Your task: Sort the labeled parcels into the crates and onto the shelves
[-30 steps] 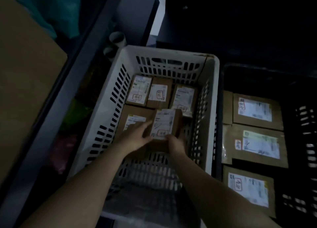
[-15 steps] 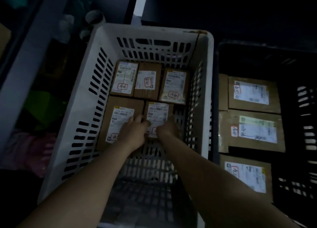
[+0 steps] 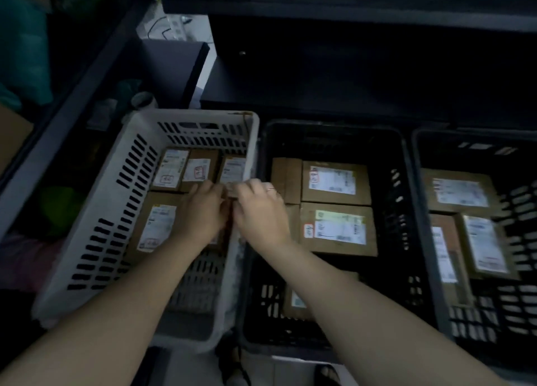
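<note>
A white slotted crate (image 3: pixel 96 240) on the left holds several brown labeled parcels: three in a back row (image 3: pixel 197 169) and a larger one (image 3: pixel 157 225) at the front left. My left hand (image 3: pixel 200 214) hovers over the crate's front right and hides most of the small parcel there. My right hand (image 3: pixel 261 211) reaches across the crate's right wall, with a ring on one finger. The bent fingers of both hands meet above that wall. A small brownish shape shows between the fingertips; what it is stays unclear.
A black crate (image 3: pixel 406 211) in the middle holds labeled parcels (image 3: pixel 334 182), and another black crate (image 3: pixel 520 313) on the right holds more. A dark shelf unit (image 3: pixel 348 66) stands behind the crates. A grey rack post (image 3: pixel 43 159) runs along the left.
The small parcel went down into the white crate's front right. Both hands have since risen and shifted right over the crate wall. The view has swung up and right, showing a third crate.
</note>
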Tool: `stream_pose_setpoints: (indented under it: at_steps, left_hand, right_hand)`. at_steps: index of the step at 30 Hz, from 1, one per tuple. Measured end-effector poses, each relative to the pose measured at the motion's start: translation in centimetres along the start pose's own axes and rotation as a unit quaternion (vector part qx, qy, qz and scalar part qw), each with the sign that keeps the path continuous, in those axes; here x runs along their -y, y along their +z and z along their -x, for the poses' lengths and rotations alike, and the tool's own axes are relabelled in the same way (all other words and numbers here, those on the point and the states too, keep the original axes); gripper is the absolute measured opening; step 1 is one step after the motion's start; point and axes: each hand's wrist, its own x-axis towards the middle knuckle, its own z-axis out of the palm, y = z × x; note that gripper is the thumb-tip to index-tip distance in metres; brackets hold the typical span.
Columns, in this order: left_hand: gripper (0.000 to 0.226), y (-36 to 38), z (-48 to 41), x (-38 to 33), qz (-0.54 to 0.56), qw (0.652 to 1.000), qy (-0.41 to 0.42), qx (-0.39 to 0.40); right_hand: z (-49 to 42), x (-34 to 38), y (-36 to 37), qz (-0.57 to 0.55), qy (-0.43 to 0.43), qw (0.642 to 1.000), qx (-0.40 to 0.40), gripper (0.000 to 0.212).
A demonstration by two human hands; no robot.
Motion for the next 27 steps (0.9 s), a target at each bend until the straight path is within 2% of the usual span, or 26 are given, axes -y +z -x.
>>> stream_pose_setpoints:
  at_steps: [3,5,7,10,12,14,15,18,19,22,24,27]
  left_hand:
    - [0.014,0.2,1.7,-5.1,0.038,0.995,0.075,-0.044]
    - [0.017,2.2,2.7,-8.3,0.07,0.993,0.098,-0.009]
    - [0.025,5.7,3.7,-10.7,0.074,0.989,0.105,0.07]
    - [0.039,11.5,5.2,-12.3,0.089,0.972,0.032,0.217]
    - [0.045,14.9,5.8,-12.2,0.106,0.951,-0.047,0.286]
    - [0.046,17.4,6.2,-11.7,0.124,0.932,-0.112,0.322]
    - [0.049,18.4,6.4,-11.5,0.136,0.922,-0.138,0.334]
    - [0.062,20.6,6.2,-10.4,0.189,0.893,-0.204,0.353]
    - [0.06,21.1,6.1,-10.3,0.217,0.88,-0.227,0.355]
    - [0.037,21.5,6.2,-10.4,0.282,0.847,-0.292,0.342]
    - [0.028,21.3,6.6,-9.9,0.277,0.846,-0.332,0.311]
    - [0.038,20.8,6.4,-8.4,0.248,0.862,-0.353,0.265]
  right_hand:
    - [3.4,-6.3,-3.4,0.005,0.069,0.997,0.027,0.037]
    - [6.1,-10.8,-4.2,0.03,0.118,0.988,0.091,0.039]
    - [8.6,-14.8,-4.1,0.057,0.166,0.966,0.188,0.041]
    - [11.2,-19.7,-2.2,0.037,0.291,0.916,0.273,0.044]
    - [12.3,-22.0,-0.2,-0.009,0.418,0.868,0.269,0.047]
    - [13.1,-23.3,1.6,-0.057,0.506,0.818,0.269,0.05]
    - [13.4,-23.8,2.6,-0.08,0.524,0.804,0.269,0.05]
    - [13.7,-24.8,4.6,-0.148,0.536,0.792,0.251,0.039]
    - [13.7,-25.0,4.8,-0.178,0.54,0.787,0.241,0.036]
    - [13.5,-24.9,4.7,-0.228,0.546,0.773,0.229,0.031]
    - [13.4,-24.3,5.2,-0.219,0.529,0.781,0.25,0.034]
    - [12.9,-22.6,6.6,-0.243,0.506,0.788,0.254,0.041]
